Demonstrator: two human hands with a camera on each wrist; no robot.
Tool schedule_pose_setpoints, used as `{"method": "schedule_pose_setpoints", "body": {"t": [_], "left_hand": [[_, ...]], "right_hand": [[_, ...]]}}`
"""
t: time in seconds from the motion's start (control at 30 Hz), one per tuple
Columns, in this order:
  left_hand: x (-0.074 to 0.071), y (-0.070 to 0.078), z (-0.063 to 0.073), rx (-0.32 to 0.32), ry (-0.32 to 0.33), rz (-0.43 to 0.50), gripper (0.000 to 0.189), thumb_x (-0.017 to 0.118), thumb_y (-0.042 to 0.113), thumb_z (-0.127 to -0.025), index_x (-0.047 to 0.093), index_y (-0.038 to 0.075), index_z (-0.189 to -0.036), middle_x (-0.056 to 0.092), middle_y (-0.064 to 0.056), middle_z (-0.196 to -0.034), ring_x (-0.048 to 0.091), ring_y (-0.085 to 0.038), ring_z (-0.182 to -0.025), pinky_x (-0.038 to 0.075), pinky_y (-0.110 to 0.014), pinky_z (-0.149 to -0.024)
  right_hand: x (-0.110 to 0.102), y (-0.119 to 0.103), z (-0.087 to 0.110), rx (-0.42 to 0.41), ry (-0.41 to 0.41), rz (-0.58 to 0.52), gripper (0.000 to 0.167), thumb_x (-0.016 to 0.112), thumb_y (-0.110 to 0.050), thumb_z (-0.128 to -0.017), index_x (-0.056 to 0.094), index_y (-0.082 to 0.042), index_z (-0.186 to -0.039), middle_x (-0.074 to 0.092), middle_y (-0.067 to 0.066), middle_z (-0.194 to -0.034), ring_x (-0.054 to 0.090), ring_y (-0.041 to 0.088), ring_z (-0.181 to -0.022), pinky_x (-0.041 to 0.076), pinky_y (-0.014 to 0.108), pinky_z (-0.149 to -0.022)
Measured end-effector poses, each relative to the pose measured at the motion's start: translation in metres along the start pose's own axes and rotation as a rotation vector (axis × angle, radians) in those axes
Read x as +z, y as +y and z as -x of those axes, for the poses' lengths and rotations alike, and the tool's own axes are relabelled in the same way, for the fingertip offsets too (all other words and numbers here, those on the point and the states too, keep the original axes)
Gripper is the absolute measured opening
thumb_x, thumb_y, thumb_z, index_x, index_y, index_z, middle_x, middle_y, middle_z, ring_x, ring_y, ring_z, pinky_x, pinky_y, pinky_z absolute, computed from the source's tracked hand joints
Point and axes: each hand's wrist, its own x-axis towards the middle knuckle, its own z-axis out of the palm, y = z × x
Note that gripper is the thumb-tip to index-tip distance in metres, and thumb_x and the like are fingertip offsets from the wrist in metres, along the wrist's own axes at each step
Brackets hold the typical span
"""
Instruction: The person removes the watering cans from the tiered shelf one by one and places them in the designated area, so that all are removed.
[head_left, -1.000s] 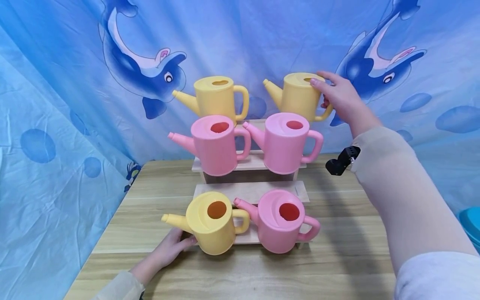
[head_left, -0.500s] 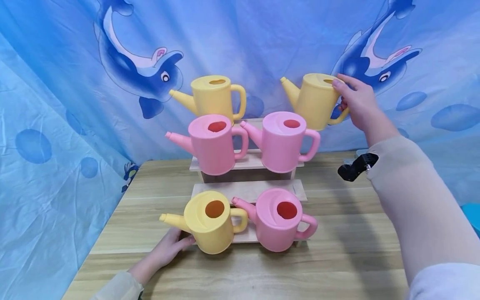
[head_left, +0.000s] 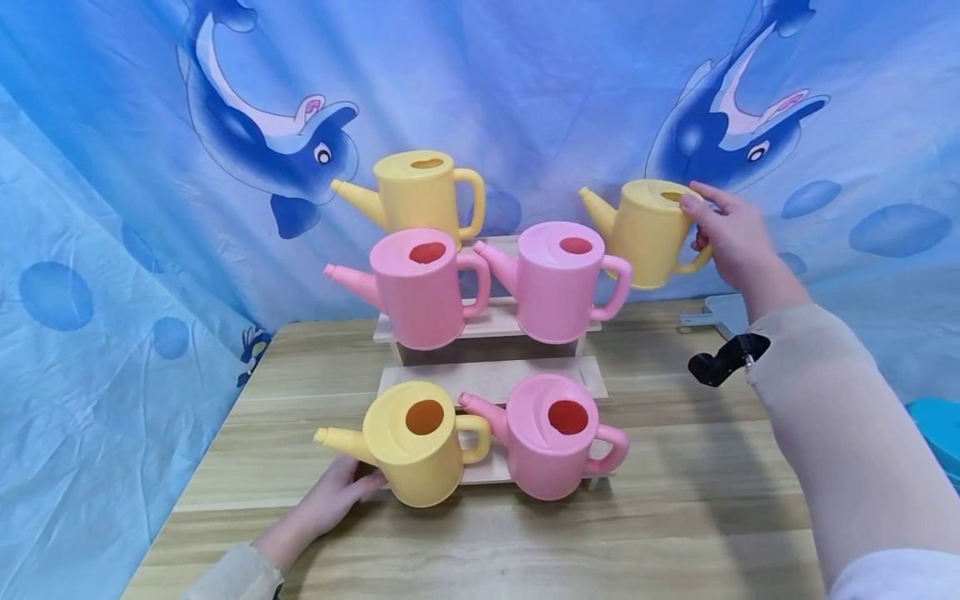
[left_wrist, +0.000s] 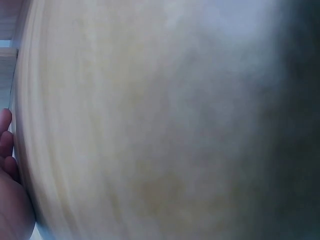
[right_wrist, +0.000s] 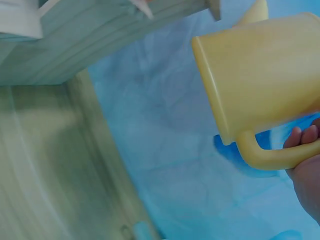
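My right hand [head_left: 738, 242] grips a yellow watering can [head_left: 647, 237] by its handle, thumb up on the rim. It hangs in the air right of the stepped wooden stand [head_left: 495, 382]; the right wrist view shows fingers curled round the handle [right_wrist: 272, 157]. At the stand's lower left corner, my left hand [head_left: 333, 497] holds its end, fingers partly hidden under the spout of a front yellow watering can [head_left: 416, 454]. Beside that can stands a pink one [head_left: 551, 446]. Two more pink watering cans [head_left: 420, 292] occupy the middle level, and another yellow can [head_left: 416, 196] sits at the top left.
A blue curtain [head_left: 487, 92] printed with dolphins hangs behind the wooden table [head_left: 300, 400]. A pale flat item with a handle [head_left: 723, 315] lies at the table's back right. Something teal [head_left: 937, 437] shows at the far right edge.
The yellow watering can in my right hand has moved right and then down, off from above the stand's top right. My left hand stays at the stand's corner.
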Motion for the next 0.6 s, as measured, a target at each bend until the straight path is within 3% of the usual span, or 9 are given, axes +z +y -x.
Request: {"method": "schedule_pose_setpoints", "body": {"t": [0.33,0.6], "left_hand": [[0.0,-0.002,0.0,0.001,-0.001,0.003,0.033,0.061,0.012,-0.087,0.052,0.01,-0.119,0.058,0.001,-0.109,0.052,-0.008,-0.1,0.041,-0.026,-0.089],[0.001,0.0,-0.001,0.005,-0.012,0.007,0.032,0.062,0.011,-0.086,0.053,0.01,-0.117,0.057,0.002,-0.106,0.053,-0.009,-0.096,0.043,-0.027,-0.085]], "right_hand": [[0.025,0.061,0.008,-0.005,0.055,0.043,0.076,0.051,-0.057,-0.086,0.027,-0.022,-0.148,0.043,0.005,-0.113,0.049,0.01,-0.071,0.042,0.023,-0.062],[0.047,0.1,0.014,0.037,0.082,0.029,0.079,0.051,-0.061,-0.084,0.025,-0.024,-0.149,0.043,0.008,-0.119,0.047,0.016,-0.079,0.042,0.029,-0.067]]}}
